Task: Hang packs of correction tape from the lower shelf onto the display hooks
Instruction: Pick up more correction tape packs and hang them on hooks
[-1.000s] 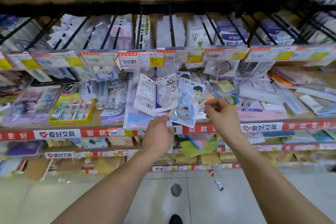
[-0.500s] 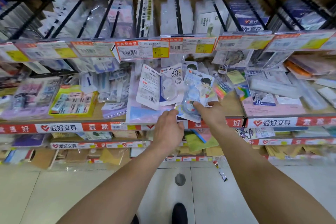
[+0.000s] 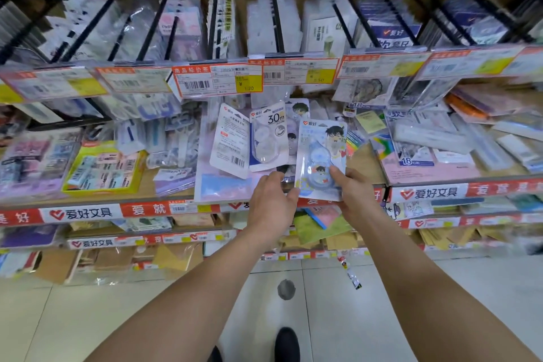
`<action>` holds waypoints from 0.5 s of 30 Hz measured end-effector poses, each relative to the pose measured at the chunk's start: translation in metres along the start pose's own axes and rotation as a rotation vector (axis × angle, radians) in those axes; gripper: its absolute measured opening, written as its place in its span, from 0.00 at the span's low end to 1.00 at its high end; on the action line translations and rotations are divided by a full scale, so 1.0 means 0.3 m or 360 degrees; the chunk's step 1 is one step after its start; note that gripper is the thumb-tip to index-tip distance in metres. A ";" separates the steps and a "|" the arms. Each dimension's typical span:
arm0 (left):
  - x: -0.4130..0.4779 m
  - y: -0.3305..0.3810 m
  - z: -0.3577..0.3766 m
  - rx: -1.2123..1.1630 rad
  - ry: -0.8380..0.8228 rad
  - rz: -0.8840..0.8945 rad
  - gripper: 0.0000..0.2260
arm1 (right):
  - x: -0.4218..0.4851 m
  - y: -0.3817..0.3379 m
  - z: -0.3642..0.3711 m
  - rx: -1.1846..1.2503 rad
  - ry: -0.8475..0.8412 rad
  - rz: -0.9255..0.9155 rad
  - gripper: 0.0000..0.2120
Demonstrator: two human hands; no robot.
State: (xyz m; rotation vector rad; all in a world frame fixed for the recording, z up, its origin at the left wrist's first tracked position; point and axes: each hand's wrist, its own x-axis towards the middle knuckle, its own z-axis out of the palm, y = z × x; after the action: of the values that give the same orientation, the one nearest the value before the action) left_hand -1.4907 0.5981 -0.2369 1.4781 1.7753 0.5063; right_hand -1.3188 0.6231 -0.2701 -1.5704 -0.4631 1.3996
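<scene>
Grip is the thing to watch here. The right hand (image 3: 357, 200) pinches the correction tape pack (image 3: 320, 153) at its lower right corner, with the thumb on the front over the blister and the other fingers clamped behind the card. The pack stands upright just above the front edge of the lower shelf (image 3: 147, 210), near the middle of that edge. The left hand (image 3: 271, 207) is just beside it, and its thumb touches the lower left corner of the pack. Its fingers are hidden behind the back of the hand, so I cannot tell whether they are apart or together, or whether they hold the two other packs (image 3: 269, 138) standing above it. The step in hand, I judge, is to lift this pack to the display hooks (image 3: 276, 20) behind the price tags (image 3: 219, 79). For this the top of the card must be free, so the low grip is good. The pack should go up flat, face forward, and meet the hook tip in line with the rod. The tags hang in front of the tips and could catch the card.
</scene>
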 end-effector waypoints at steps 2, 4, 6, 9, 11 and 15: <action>0.008 0.019 0.008 -0.0103 -0.0027 -0.0040 0.22 | -0.006 0.009 -0.010 0.0089 -0.0025 0.0006 0.06; 0.012 0.038 0.020 -0.0181 -0.0058 -0.0061 0.23 | -0.019 0.015 -0.028 0.0180 -0.0062 0.0017 0.06; 0.018 0.050 0.029 -0.0380 -0.0121 -0.0129 0.24 | -0.047 0.023 -0.047 0.0249 -0.0127 0.0066 0.06; 0.027 0.048 0.048 -0.0698 -0.0287 -0.0240 0.21 | -0.097 0.056 -0.071 0.0248 -0.0264 0.0130 0.09; 0.026 0.037 0.052 -0.0756 -0.0354 -0.0260 0.16 | -0.121 0.085 -0.086 0.0244 -0.0288 0.0155 0.17; -0.014 -0.033 0.019 -0.0879 -0.0355 -0.0327 0.11 | -0.141 0.078 -0.094 0.0152 -0.0222 0.0209 0.20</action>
State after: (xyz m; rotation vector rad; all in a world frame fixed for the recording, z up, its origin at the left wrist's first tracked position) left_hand -1.4928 0.5908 -0.2464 0.9192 1.4379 0.6353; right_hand -1.3117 0.5675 -0.2689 -1.4534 -0.3753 1.6151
